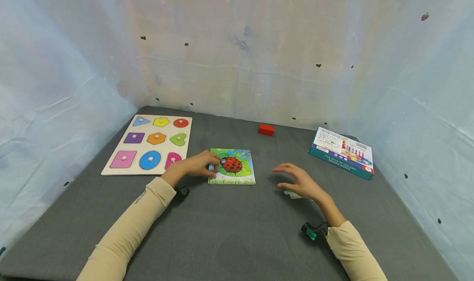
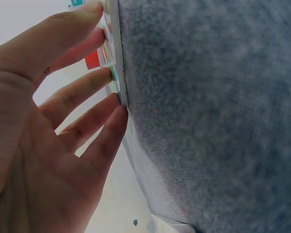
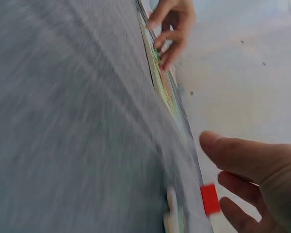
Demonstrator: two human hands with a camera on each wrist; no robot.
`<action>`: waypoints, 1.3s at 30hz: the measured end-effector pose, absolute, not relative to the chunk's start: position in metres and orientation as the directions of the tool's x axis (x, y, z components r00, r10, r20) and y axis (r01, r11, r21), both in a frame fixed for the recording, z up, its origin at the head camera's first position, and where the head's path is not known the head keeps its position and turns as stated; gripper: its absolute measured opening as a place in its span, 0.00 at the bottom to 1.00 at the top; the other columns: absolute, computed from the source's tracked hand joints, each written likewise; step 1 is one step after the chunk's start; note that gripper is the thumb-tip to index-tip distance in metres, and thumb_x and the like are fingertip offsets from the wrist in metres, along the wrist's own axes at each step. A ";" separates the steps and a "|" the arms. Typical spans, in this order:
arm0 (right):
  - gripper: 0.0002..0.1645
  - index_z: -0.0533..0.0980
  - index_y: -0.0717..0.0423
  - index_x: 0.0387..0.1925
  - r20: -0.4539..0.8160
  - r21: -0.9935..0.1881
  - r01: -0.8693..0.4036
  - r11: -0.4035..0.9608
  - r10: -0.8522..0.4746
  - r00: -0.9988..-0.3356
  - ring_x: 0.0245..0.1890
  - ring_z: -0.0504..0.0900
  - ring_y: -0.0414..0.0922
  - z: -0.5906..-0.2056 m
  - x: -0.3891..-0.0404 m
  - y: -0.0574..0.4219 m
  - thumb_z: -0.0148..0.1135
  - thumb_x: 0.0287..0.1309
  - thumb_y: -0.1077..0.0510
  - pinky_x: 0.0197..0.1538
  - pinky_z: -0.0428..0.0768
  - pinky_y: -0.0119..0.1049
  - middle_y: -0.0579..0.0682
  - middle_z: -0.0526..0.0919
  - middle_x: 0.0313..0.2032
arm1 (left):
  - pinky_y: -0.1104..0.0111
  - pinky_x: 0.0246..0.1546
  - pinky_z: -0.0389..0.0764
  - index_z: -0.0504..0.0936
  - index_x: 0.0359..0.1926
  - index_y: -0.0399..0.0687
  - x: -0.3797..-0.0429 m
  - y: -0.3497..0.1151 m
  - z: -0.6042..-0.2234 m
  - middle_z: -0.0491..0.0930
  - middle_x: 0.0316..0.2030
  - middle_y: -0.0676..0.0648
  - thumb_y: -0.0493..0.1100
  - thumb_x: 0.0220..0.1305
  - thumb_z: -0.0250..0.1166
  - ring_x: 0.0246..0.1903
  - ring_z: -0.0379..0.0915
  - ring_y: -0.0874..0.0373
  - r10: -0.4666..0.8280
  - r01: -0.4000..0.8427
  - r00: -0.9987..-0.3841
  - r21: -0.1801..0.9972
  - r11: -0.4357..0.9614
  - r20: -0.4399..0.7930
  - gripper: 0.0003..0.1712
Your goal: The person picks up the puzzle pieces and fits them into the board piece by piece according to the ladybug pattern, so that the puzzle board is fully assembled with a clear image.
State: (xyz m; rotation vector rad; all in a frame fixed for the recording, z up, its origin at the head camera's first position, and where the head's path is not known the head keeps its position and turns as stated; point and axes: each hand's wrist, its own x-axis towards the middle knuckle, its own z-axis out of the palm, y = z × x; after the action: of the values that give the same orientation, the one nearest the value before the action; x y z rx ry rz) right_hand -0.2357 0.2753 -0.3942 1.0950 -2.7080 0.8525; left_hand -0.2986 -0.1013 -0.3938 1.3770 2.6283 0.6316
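Note:
A square ladybug puzzle (image 1: 242, 178) lies in its board in the middle of the grey table. My left hand (image 1: 196, 165) rests its fingertips on the puzzle's left side; in the left wrist view the fingers (image 2: 80, 90) are spread and fairly straight, touching the board's surface. Whether a piece is under them is hidden. To the right, my right hand (image 1: 301, 184) hovers with thumb and fingers apart, holding nothing. Partly hidden below it is a small puzzle piece (image 1: 293, 196) on the cloth, blurred in the right wrist view.
A wooden shape board (image 1: 135, 153) with knobbed coloured pieces lies at the back left. Behind the puzzle is a red block (image 1: 266, 129). A flat teal and white box (image 1: 342, 152) lies at the back right. Pale cloth walls (image 1: 237, 67) enclose the table (image 1: 222, 231).

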 end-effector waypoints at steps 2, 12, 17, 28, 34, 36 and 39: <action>0.28 0.74 0.59 0.55 0.267 -0.467 -0.652 0.597 -0.608 -0.748 0.55 0.72 0.50 -0.394 -0.231 0.286 0.68 0.51 0.58 0.53 0.70 0.53 0.51 0.74 0.54 | 0.52 0.55 0.64 0.80 0.31 0.46 -0.298 -0.101 -0.393 0.74 0.54 0.38 0.41 0.56 0.67 0.52 0.65 0.45 0.805 0.760 -0.586 0.410 0.504 0.096 0.05; 0.26 0.76 0.61 0.52 0.218 -0.463 -0.627 0.626 -0.606 -0.765 0.49 0.74 0.53 -0.397 -0.219 0.317 0.69 0.50 0.57 0.47 0.72 0.53 0.54 0.76 0.48 | 0.57 0.46 0.65 0.80 0.32 0.45 -0.298 -0.100 -0.394 0.76 0.42 0.46 0.41 0.56 0.68 0.41 0.63 0.54 0.810 0.770 -0.576 0.404 0.494 0.107 0.06; 0.26 0.77 0.58 0.52 0.194 -0.453 -0.631 0.630 -0.621 -0.760 0.48 0.72 0.50 -0.403 -0.217 0.322 0.69 0.50 0.54 0.48 0.70 0.47 0.53 0.76 0.47 | 0.57 0.46 0.65 0.80 0.31 0.46 -0.300 -0.101 -0.398 0.76 0.42 0.46 0.42 0.56 0.68 0.41 0.63 0.54 0.814 0.776 -0.571 0.397 0.490 0.112 0.06; 0.24 0.78 0.60 0.49 0.214 -0.447 -0.652 0.612 -0.635 -0.743 0.47 0.70 0.51 -0.406 -0.218 0.332 0.70 0.49 0.58 0.48 0.61 0.43 0.53 0.79 0.46 | 0.56 0.47 0.65 0.80 0.32 0.45 -0.297 -0.100 -0.392 0.76 0.44 0.44 0.41 0.57 0.67 0.42 0.63 0.52 0.808 0.761 -0.582 0.414 0.500 0.093 0.05; 0.20 0.79 0.57 0.47 0.217 -0.443 -0.652 0.615 -0.632 -0.744 0.46 0.69 0.49 -0.407 -0.221 0.332 0.69 0.50 0.56 0.47 0.62 0.42 0.51 0.79 0.44 | 0.58 0.46 0.64 0.80 0.32 0.46 -0.298 -0.100 -0.393 0.75 0.41 0.48 0.42 0.56 0.67 0.41 0.62 0.54 0.812 0.768 -0.576 0.404 0.497 0.095 0.06; 0.20 0.80 0.56 0.46 0.217 -0.446 -0.648 0.618 -0.628 -0.748 0.46 0.69 0.48 -0.407 -0.221 0.331 0.70 0.50 0.55 0.47 0.63 0.42 0.50 0.80 0.43 | 0.58 0.45 0.64 0.80 0.32 0.46 -0.299 -0.100 -0.393 0.75 0.40 0.48 0.42 0.56 0.67 0.40 0.62 0.54 0.815 0.773 -0.571 0.399 0.494 0.098 0.06; 0.20 0.80 0.55 0.45 0.216 -0.447 -0.642 0.623 -0.621 -0.754 0.45 0.69 0.47 -0.407 -0.220 0.329 0.70 0.49 0.55 0.47 0.64 0.42 0.49 0.80 0.43 | 0.59 0.44 0.64 0.80 0.32 0.46 -0.300 -0.100 -0.395 0.75 0.39 0.49 0.42 0.56 0.67 0.40 0.61 0.54 0.816 0.772 -0.570 0.403 0.492 0.097 0.06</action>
State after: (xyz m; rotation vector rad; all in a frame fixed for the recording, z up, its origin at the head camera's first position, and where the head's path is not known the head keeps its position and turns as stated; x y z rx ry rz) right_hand -0.2205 0.3293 -0.4073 1.0871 -2.7938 0.7945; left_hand -0.3004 -0.0998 -0.3947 1.3993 2.6197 0.6247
